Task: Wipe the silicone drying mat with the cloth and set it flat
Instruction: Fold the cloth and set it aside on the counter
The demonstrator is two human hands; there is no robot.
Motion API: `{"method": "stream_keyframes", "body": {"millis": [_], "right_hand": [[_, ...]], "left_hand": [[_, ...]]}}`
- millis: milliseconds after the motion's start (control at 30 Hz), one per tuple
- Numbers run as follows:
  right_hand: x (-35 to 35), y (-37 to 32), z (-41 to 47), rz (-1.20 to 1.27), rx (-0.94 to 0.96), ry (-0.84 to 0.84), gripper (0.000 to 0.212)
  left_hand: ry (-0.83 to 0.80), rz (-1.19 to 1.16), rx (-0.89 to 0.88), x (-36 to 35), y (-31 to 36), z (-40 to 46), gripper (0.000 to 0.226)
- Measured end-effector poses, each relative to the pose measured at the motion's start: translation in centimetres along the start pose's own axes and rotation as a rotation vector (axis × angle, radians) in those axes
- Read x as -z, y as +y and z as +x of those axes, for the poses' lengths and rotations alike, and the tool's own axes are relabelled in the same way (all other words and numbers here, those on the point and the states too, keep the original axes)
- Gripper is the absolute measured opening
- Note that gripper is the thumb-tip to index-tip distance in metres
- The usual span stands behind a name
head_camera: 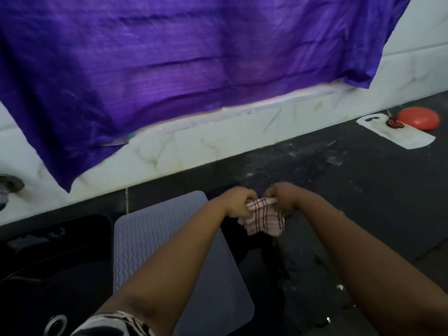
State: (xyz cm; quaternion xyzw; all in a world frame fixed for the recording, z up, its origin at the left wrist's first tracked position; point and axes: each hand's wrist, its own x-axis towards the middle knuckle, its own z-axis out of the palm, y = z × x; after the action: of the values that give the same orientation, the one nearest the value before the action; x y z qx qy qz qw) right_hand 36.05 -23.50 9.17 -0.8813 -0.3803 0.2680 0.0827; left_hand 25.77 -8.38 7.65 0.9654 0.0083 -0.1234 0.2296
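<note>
A grey silicone drying mat [150, 238] with a wavy ribbed surface lies flat on the dark counter, beside the sink. My left forearm crosses over its right part. A pink cloth [265, 218] with dark stripes hangs bunched between both hands, just right of the mat and above the counter. My left hand [238, 202] grips the cloth's top left edge. My right hand [283, 196] grips its top right edge. The two hands are close together.
A black sink [48, 275] with a drain sits at the left, a tap [9, 184] above it. A purple cloth [181, 69] hangs over the tiled wall. A white cutting board [397, 132] with a red round object [418, 118] lies far right on the counter [363, 202].
</note>
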Motion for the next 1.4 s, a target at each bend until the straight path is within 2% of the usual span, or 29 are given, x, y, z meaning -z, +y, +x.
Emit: {"method": "stream_keyframes", "body": {"millis": [100,167,200,267,300,333,400,467,500,567,633,700,767,800,867,933,1000,1067,1133,1200,1267,1333,1400], "right_hand": [[0.1,2.2,2.3,0.104,0.076,0.326,0.027],[-0.7,2.7,2.6,0.259,0.054,0.402,0.030],[-1.8,3.1,2.8,0.190,0.064,0.388,0.031],[-4.8,4.3,2.6,-0.045,0.173,0.236,0.032],[-7.0,5.1,2.2,-0.100,0.223,0.123,0.043],[-8.7,6.1,2.2,-0.104,0.234,0.088,0.056],[-9.7,7.7,1.9,-0.041,0.214,0.190,0.059],[-9.4,7.9,2.8,-0.067,0.236,0.309,0.054],[-9.2,7.6,3.4,-0.092,0.242,0.335,0.057],[-9.5,6.8,3.9,-0.150,0.202,0.268,0.064],[-10.3,6.6,4.4,-0.184,0.110,0.102,0.067],[-9.9,6.2,4.9,-0.215,0.044,-0.023,0.071],[-8.7,5.2,4.8,-0.226,0.003,-0.070,0.074],[-8.3,4.5,4.6,-0.204,-0.010,-0.040,0.074],[-8.4,2.4,3.5,-0.129,0.011,0.184,0.071],[-9.6,-0.6,1.6,-0.044,0.123,0.426,0.060],[-11.8,-4.1,-0.4,0.002,0.269,0.497,0.042],[-14.3,-7.4,-2.0,-0.013,0.364,0.426,0.031],[-16.7,-10.0,-3.4,-0.033,0.426,0.295,0.031],[-18.3,-12.2,-4.8,-0.006,0.436,0.070,0.048],[-19.4,-14.1,-6.3,-0.115,0.427,-0.115,0.071],[-20.2,-15.2,-7.8,-0.288,0.398,-0.199,0.088],[-20.9,-16.0,-9.1,-0.389,0.316,-0.263,0.103]], "left_hand": [[0.348,0.128,0.029,-1.0,-0.3,2.2,0.029],[0.485,0.189,0.001,-2.9,-0.8,3.1,0.035],[0.471,0.229,-0.007,-4.3,-1.1,3.4,0.038],[0.267,0.274,0.015,-7.7,-1.4,3.3,0.046],[0.144,0.256,0.032,-9.5,-1.6,3.1,0.055],[0.071,0.218,0.045,-10.9,-1.9,2.8,0.064],[0.125,0.129,0.048,-12.6,-2.4,2.4,0.074],[0.226,0.092,0.066,-12.9,-2.4,2.6,0.076],[0.224,0.096,0.100,-12.8,-2.2,2.8,0.076],[0.146,0.133,0.181,-12.4,-1.9,3.4,0.075],[0.104,0.180,0.207,-12.2,-1.9,3.9,0.074],[0.134,0.208,0.209,-12.0,-2.0,3.6,0.077],[0.181,0.189,0.246,-11.9,-2.1,2.5,0.079],[0.217,0.153,0.267,-12.0,-2.2,1.8,0.079],[0.310,0.034,0.289,-12.0,-2.4,-0.3,0.079],[0.372,-0.041,0.295,-12.0,-2.7,-3.2,0.077],[0.407,-0.034,0.282,-12.3,-3.3,-6.9,0.064],[0.408,-0.023,0.288,-12.7,-3.9,-11.1,0.051],[0.370,-0.013,0.332,-13.4,-4.4,-15.4,0.051],[0.309,0.015,0.360,-14.1,-4.7,-19.9,0.063],[0.253,0.033,0.375,-14.8,-5.1,-23.9,0.083],[0.213,0.023,0.409,-15.4,-5.4,-27.3,0.096],[0.153,0.055,0.428,-15.6,-5.9,-29.9,0.098]]}}
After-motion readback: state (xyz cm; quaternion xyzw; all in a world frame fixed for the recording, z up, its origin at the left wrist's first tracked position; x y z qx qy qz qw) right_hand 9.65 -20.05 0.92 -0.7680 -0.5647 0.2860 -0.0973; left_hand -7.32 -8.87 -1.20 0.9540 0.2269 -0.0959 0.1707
